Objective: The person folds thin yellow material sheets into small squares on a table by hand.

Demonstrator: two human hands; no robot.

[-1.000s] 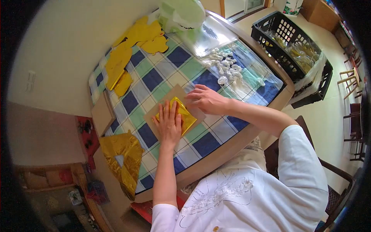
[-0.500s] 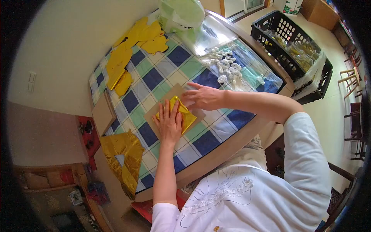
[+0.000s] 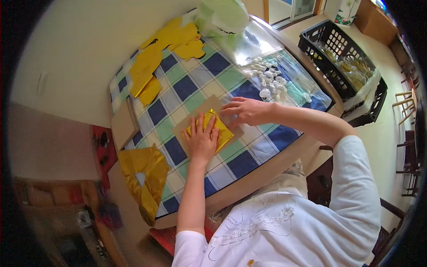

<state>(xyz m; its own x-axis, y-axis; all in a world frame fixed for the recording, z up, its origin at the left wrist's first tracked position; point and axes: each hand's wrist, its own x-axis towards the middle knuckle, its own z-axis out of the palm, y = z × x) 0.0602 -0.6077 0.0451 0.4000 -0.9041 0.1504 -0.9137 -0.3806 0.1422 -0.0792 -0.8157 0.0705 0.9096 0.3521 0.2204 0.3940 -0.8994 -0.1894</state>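
A folded piece of gold foil (image 3: 221, 130) lies on a brown cardboard sheet (image 3: 200, 112) on the checked tablecloth (image 3: 187, 86). My left hand (image 3: 202, 140) lies flat on the foil's left part, fingers spread, pressing it down. My right hand (image 3: 247, 110) rests at the foil's upper right corner, fingers bent onto the foil's edge and the cardboard. Neither hand lifts the foil off the board.
Yellow foil shapes (image 3: 158, 53) lie at the table's far left. A green plastic bag (image 3: 221, 17) and clear bags (image 3: 253, 42) sit at the far edge, small white pieces (image 3: 269, 78) beside them. Crumpled gold foil (image 3: 142, 175) hangs off the near left. A black crate (image 3: 344, 58) stands on the floor.
The view has shifted slightly. My right hand slid a little along the foil's upper right edge; my left hand stays pressed flat on the foil.
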